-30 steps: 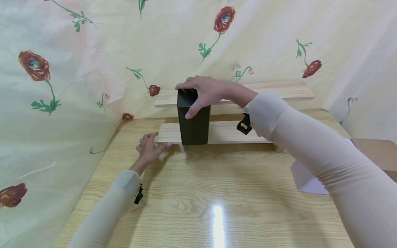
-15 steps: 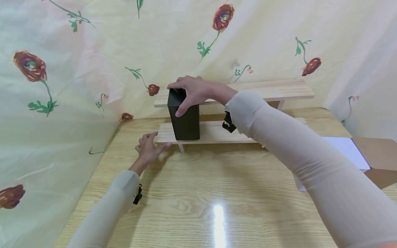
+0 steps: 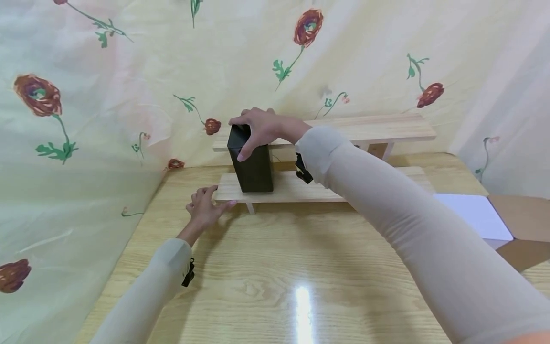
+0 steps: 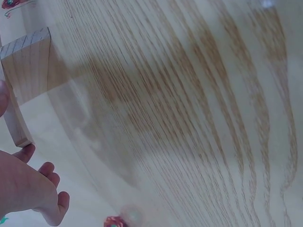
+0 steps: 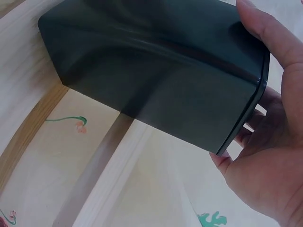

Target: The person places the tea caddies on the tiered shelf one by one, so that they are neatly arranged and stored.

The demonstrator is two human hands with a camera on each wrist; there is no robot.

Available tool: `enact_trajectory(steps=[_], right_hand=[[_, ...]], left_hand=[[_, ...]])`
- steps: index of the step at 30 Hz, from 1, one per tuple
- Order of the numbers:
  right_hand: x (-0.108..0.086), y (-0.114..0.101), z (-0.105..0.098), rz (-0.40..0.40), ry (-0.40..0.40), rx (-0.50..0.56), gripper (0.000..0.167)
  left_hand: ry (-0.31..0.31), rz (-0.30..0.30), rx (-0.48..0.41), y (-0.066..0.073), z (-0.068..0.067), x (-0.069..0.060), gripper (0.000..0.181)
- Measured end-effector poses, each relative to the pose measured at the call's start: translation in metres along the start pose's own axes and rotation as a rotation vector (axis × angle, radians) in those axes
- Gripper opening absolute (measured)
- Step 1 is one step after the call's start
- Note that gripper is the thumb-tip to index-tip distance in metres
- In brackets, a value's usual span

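Note:
A tall black rectangular container [image 3: 255, 172] stands near the left end of the lower wooden shelf [image 3: 305, 188]. My right hand [image 3: 263, 128] grips its top, thumb on the front face and fingers over the far side. The right wrist view shows the container [image 5: 156, 90] lengthwise, with thumb and fingers [image 5: 270, 28] around its end. My left hand [image 3: 204, 208] holds the left end of the lower shelf between thumb and fingers. In the left wrist view, a finger of the left hand [image 4: 26, 184] touches the shelf's corner [image 4: 21, 135].
An upper wooden board [image 3: 369, 129] runs behind and above the lower shelf. At the right stands a cardboard box [image 3: 522, 217] with open flaps, partly behind my right sleeve. Flower-printed cloth [image 3: 240, 57] hangs behind and beside the wood-grain table [image 3: 258, 277].
My right hand has moved the black container left and back, from in front of the shelf's edge onto the lower shelf. The left hand has stayed at the shelf's end.

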State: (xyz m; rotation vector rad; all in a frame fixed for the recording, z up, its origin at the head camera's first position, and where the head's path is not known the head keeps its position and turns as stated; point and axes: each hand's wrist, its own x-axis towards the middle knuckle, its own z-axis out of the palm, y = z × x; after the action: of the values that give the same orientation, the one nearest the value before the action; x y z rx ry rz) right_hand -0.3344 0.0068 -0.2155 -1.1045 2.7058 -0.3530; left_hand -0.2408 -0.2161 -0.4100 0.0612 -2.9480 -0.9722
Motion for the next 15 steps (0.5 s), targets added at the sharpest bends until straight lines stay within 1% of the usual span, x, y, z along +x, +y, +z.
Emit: enact_trajectory(steps=[4, 11, 15], right_hand=[[0.005, -0.003, 0.005, 0.006, -0.003, 0.004, 0.098], [0.007, -0.003, 0.012, 0.022, 0.002, 0.004, 0.097], [0.008, -0.002, 0.012, 0.024, -0.021, 0.004, 0.098]], left_hand=[[-0.001, -0.001, 0.000, -0.003, 0.000, 0.000, 0.085], [-0.007, 0.011, -0.005, -0.002, 0.000, 0.001, 0.085], [-0.009, 0.011, -0.001, -0.003, 0.000, 0.002, 0.085]])
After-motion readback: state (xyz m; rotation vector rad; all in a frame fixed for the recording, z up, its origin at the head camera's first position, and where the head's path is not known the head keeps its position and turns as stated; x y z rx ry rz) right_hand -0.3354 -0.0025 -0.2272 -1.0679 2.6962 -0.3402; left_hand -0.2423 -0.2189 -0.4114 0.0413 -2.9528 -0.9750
